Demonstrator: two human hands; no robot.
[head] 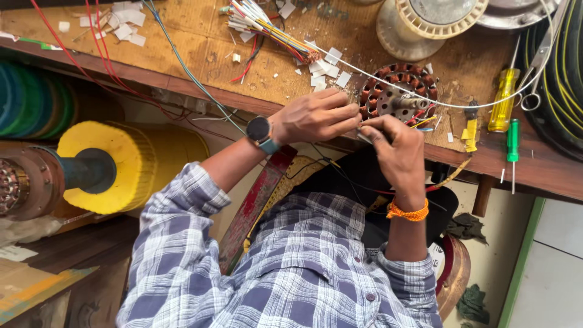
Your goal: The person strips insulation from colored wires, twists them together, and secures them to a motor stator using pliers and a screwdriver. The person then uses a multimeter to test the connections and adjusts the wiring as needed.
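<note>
— Where is the motor stator [398, 91] found?

— It is laid on the wooden tabletop [200, 58], right of the middle, with its copper-wound ring facing up and a metal shaft at its centre. A white wire [486, 104] is seen arching over it toward the right.

— How are the hands placed?

— Both are brought together at the stator's near-left edge. The left hand [316, 115], with a dark watch [260, 132] worn at the wrist, is curled, its fingers [343, 112] drawn close together at the stator's rim. The right hand [398, 152], with an orange thread band [408, 212] at the wrist, is bent inward, its fingers [373, 124] pinched near the left ones. Something thin seems to be held between them, but what is gripped cannot be told.

— What else is seen around?

— A yellow-handled screwdriver [503, 100] and a green-handled one [513, 143] are laid to the right of the stator. A bundle of coloured wires [267, 27] and scattered white paper slips [325, 70] are spread on the far part of the tabletop. A big yellow spool [109, 167] is mounted at the left, below the tabletop's edge. A blue-and-white checked shirt [285, 267] is worn.
</note>
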